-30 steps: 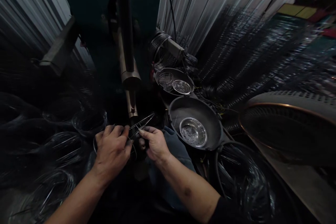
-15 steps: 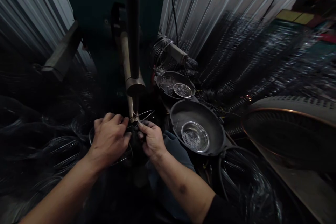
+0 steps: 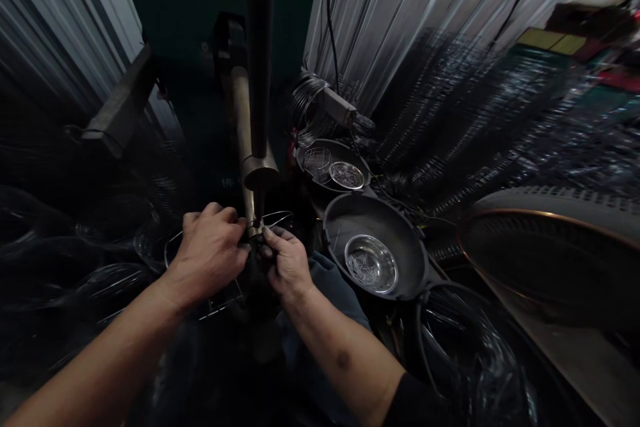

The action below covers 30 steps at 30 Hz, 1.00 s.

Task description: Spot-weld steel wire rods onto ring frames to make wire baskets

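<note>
Wire frame [image 3: 220, 309] lies mostly beneath the left hand [image 3: 209, 250], whose curled fingers grasp it; its middle is hidden under the knuckles. Right hand [image 3: 289, 263] pinches thin metal [image 3: 263, 227] at its fingertips, too small to tell whether it belongs to the frame. Just beyond the grip, a dark post [image 3: 260, 47] is cut off above. Rightward, a steel bowl [image 3: 388, 263] sits in a dark pan [image 3: 363, 215]; leftward, shapes blur into shadow.

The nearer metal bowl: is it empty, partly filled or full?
Partly filled: thin pieces lie inside the bowl, its inner wall partly bare.
</note>
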### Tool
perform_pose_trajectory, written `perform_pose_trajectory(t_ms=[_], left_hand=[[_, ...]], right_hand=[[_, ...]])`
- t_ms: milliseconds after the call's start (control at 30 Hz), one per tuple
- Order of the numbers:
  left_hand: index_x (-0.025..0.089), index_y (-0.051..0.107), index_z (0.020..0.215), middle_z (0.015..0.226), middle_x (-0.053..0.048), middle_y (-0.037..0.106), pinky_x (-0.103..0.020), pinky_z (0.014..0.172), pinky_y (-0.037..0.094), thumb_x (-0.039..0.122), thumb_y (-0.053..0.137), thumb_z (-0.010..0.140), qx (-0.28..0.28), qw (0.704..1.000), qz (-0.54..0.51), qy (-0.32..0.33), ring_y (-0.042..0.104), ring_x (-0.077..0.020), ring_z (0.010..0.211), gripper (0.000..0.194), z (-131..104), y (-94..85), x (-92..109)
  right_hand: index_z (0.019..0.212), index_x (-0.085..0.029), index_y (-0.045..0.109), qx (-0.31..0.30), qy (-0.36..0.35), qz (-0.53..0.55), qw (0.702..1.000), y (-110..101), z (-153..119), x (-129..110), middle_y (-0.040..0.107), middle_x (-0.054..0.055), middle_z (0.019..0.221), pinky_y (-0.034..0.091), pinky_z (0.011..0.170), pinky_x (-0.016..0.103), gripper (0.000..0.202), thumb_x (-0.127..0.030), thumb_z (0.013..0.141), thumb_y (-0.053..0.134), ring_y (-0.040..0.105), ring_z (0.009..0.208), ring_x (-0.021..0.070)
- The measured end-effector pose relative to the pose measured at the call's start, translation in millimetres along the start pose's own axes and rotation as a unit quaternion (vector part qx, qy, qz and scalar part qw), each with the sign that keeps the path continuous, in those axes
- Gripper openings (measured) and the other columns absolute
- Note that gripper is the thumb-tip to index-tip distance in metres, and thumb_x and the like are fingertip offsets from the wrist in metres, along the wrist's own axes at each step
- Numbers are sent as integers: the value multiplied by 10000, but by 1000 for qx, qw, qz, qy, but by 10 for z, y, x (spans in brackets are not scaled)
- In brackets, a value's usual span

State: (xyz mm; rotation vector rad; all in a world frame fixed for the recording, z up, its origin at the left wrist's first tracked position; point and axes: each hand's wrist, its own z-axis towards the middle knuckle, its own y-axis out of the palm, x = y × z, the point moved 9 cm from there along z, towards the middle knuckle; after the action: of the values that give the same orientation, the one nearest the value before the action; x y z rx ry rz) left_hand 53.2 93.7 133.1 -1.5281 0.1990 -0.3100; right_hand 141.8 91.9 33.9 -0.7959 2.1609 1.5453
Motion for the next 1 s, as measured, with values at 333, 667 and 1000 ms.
perform_pose_trajectory(t_ms=[333,667,1000], left_hand=[[207,720,856,965,-92,632,-431,729,344,319,528,786,10,1000,-7,1,491,-307,985,233,25,6,-24],[216,734,919,1023,-103,639,-458,765,374,344,522,764,2,1000,1,-11,508,-325,1022,292,70,-17,-94],[223,734,928,1049,-112,633,-473,779,401,403,488,774,-38,998,10,-47,497,-346,1059,341,198,-7,-228]], right_hand=[[671,-113,631,22,12,10,1000,7,-20,6,604,-25,548,308,394,150,138,-133,621,758,375,385,15],[751,-151,683,-31,2,-121,992,-100,-123,96,642,-22,637,430,569,210,228,-248,570,781,541,557,83],[813,-183,715,-79,-9,-278,957,-106,-324,342,659,-20,731,451,717,277,217,-318,642,709,568,706,137]])
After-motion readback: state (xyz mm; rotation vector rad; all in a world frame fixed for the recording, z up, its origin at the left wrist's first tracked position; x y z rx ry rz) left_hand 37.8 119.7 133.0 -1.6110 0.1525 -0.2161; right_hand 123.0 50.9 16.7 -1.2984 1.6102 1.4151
